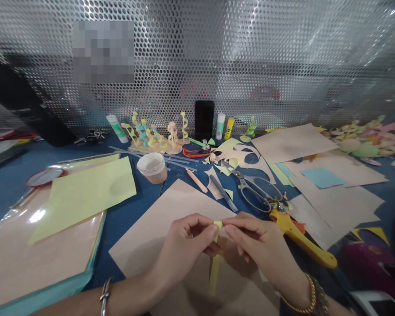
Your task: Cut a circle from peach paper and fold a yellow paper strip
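A narrow yellow paper strip [214,276] hangs down from between my two hands, its top end folded or curled at the fingertips. My left hand [192,239] pinches that end from the left between thumb and fingers. From the right, my right hand [255,241] pinches the same end, thumb and index finger close to it. Beneath both hands lies a large beige paper sheet [145,232]. Silver scissors [253,188] rest beyond my right hand, beside yellow-handled pliers [303,245].
A paper-lined cup [156,177] stands left of centre. Behind it are curled paper figures [151,136], glue sticks [220,127] and an upright phone [204,118]. Yellow paper [92,188] covers a folder at left; beige sheets [335,206] overlap at right.
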A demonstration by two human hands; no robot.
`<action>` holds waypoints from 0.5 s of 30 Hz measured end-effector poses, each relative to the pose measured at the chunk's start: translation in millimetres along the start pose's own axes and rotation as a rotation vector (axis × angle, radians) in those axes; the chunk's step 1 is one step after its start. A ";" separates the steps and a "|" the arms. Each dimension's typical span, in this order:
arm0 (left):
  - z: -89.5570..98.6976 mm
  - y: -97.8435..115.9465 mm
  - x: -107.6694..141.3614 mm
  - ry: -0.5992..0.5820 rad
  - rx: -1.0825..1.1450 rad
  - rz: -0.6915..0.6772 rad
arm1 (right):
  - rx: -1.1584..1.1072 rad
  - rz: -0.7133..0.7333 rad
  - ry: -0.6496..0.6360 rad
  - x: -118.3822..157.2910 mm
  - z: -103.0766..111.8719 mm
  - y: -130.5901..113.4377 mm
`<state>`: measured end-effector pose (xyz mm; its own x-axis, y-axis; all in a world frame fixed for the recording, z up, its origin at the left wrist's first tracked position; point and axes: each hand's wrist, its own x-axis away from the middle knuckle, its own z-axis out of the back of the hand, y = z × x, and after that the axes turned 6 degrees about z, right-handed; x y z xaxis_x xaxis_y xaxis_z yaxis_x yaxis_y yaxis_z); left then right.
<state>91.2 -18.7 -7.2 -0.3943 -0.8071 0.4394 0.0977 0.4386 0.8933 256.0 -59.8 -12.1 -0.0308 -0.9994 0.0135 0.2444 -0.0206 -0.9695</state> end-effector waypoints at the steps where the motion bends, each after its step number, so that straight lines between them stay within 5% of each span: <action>1: -0.1 0.0 -0.1 -0.003 0.001 0.002 | -0.016 -0.004 -0.007 -0.1 0.1 -0.1; 15: -1.0 -0.9 0.7 -0.024 0.012 0.032 | -0.061 -0.080 -0.001 0.0 -2.3 -1.7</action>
<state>91.8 -20.0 -7.6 -0.4132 -0.7826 0.4656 0.1000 0.4693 0.8774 253.3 -59.7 -11.0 -0.0466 -0.9947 0.0918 0.1814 -0.0988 -0.9784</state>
